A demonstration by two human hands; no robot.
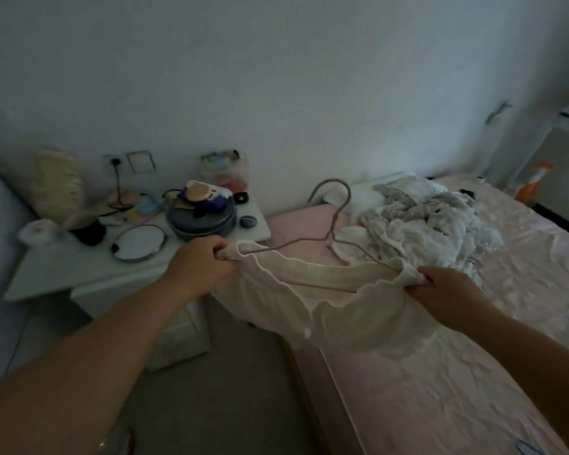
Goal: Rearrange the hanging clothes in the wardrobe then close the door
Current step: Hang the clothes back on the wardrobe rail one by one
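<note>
At far left we see a white bedside table (63,274) crowded with a round mirror (138,242), a stack of grey round tins (201,223) with a small plush toy (200,194) on top, and a dark pebble-shaped thing (247,221). Our left hand (199,262) curls its fingers around one shoulder of a cream garment (335,310), bunching the cloth at the end of a thin wire hanger (334,221). The hanger's hook points up and away from us. Our right hand (440,289) pinches the garment's other shoulder, fingers closed on the fabric. The garment hangs between both hands over the edge of a bed (473,372) with a pale pink sheet. Beyond it lies a crumpled heap of white and grey clothes (424,221).
</note>
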